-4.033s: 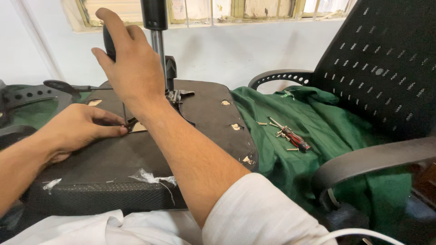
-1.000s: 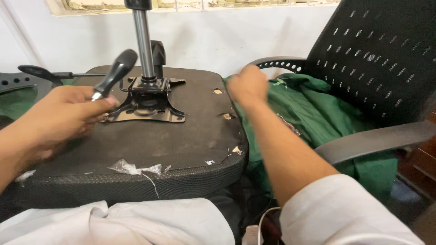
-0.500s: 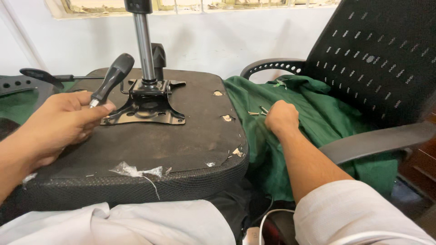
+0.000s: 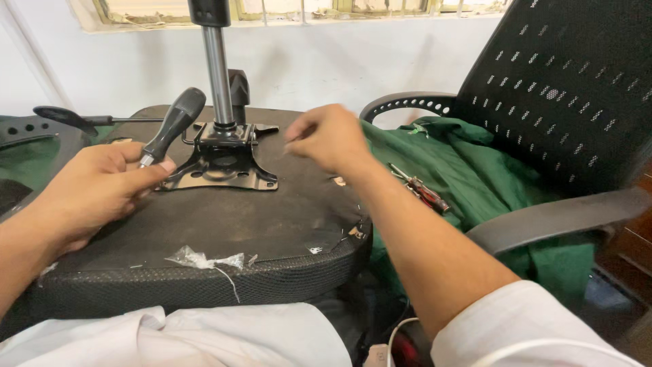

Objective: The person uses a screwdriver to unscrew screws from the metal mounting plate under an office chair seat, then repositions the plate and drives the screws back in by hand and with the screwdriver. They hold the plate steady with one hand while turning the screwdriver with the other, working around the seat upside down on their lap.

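A white wall and window sill fill the top of the frame. An upturned black chair seat (image 4: 224,224) spans the lower left, its metal mounting plate (image 4: 221,163) and gas-lift column (image 4: 217,75) at centre left. The left hand (image 4: 95,190) is clamped on a black-handled screwdriver (image 4: 173,126). The right hand (image 4: 329,139), fingers pinched together, hovers right of the plate; whether it holds anything, I cannot tell. A red-handled screwdriver (image 4: 424,192) lies on green cloth (image 4: 475,177) at centre right.

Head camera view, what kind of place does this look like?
Probably an informal chair repair spot beside a window. An upturned black office chair seat with its bolted metal mounting plate lies in front; the left hand holds a black-handled screwdriver, and a red-handled screwdriver lies on a green cloth.
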